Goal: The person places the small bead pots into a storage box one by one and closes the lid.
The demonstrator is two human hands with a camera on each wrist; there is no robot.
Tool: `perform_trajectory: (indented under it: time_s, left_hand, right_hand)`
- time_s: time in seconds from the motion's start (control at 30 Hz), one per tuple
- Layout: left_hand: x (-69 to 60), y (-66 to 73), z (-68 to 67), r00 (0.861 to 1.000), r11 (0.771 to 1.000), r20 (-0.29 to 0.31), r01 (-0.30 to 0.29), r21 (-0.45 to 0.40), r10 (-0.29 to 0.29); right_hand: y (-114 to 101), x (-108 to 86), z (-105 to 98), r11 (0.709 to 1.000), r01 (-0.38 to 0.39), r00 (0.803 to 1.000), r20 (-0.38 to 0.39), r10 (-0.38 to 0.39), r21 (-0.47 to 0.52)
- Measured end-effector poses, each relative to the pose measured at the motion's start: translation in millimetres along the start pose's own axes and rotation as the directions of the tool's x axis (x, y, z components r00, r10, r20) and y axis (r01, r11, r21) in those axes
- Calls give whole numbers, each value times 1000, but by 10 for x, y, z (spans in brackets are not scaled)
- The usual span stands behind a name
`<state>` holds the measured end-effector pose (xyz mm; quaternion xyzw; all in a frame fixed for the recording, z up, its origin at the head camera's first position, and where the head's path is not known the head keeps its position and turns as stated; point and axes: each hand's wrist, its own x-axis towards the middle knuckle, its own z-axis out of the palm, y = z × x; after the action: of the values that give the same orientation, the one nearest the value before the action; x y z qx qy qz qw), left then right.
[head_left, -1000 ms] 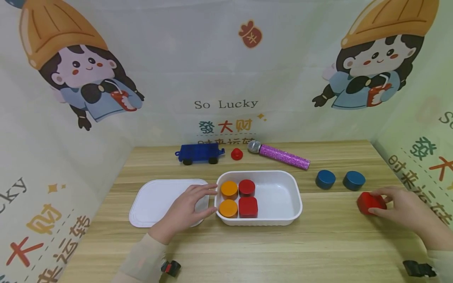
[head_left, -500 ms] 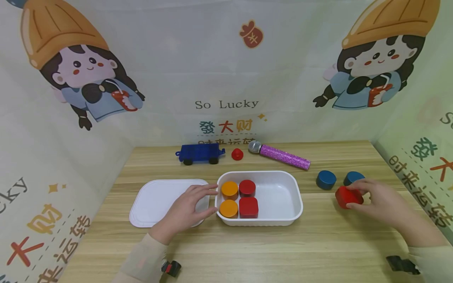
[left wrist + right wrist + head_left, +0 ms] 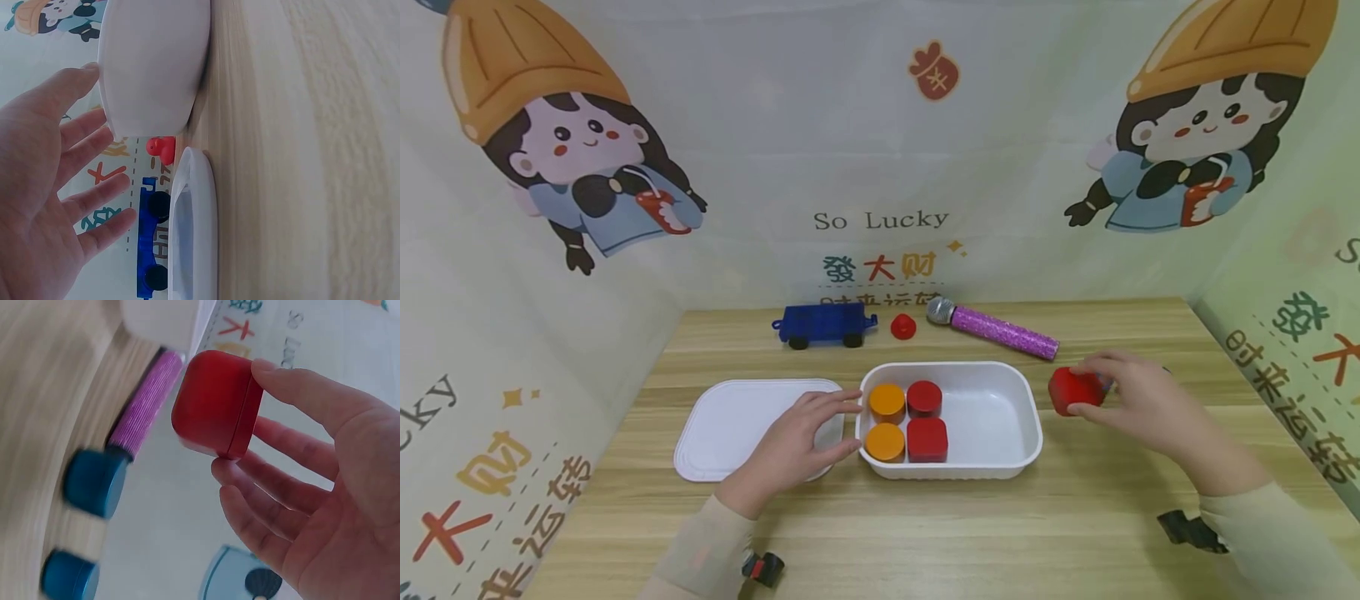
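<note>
1. Foremost, one red block, rounded-square with a seam line: right of centre in the head view, held off the table between the thumb and fingers of the right hand.
2. One left hand, left of centre: fingers extended and spread, gripping nothing, thumb tip against the rim of the white box.
3. One white box, oblong, centre of the frame, just left of the red block.
4. Box contents, all in its left half: upper orange round piece, lower orange round piece, red round piece, red square piece.
5. One white lid, flat on the table, left of the box, partly behind the left hand.
6. Two blue cylinders, lower left of the right wrist view; in the head view, mostly hidden by the right hand.
7. Back row, left to right: blue cart with black wheels, small red toy, glittery purple microphone with silver head.
8. One printed cloth, upper frame, lettered "So Lucky".
</note>
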<state>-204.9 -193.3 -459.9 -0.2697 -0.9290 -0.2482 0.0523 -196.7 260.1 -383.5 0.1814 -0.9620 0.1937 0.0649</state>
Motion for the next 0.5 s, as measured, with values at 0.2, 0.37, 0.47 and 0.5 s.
perform_trajectory:
  time_s: [0.2, 0.37, 0.47, 0.5]
  left_hand:
    - [-3, -10, 4, 1000, 1000, -10, -2, 1, 2]
    - [-10, -13, 11, 1000, 1000, -13, -6, 5, 6]
    - [-8, -5, 6, 1000, 1000, -10, -10, 6, 10]
    - [-6, -1, 2, 1000, 1000, -9, -11, 8, 11]
  right_hand:
    - [-257, 181, 82, 998, -5, 1000, 20, 4, 56]
    - [-407, 335, 254, 995, 4, 999, 47, -9, 96]
    - [-487, 417, 365, 995, 6, 998, 68, -12, 96]
    - [-513, 444, 399, 995, 6, 997, 77, -13, 95]
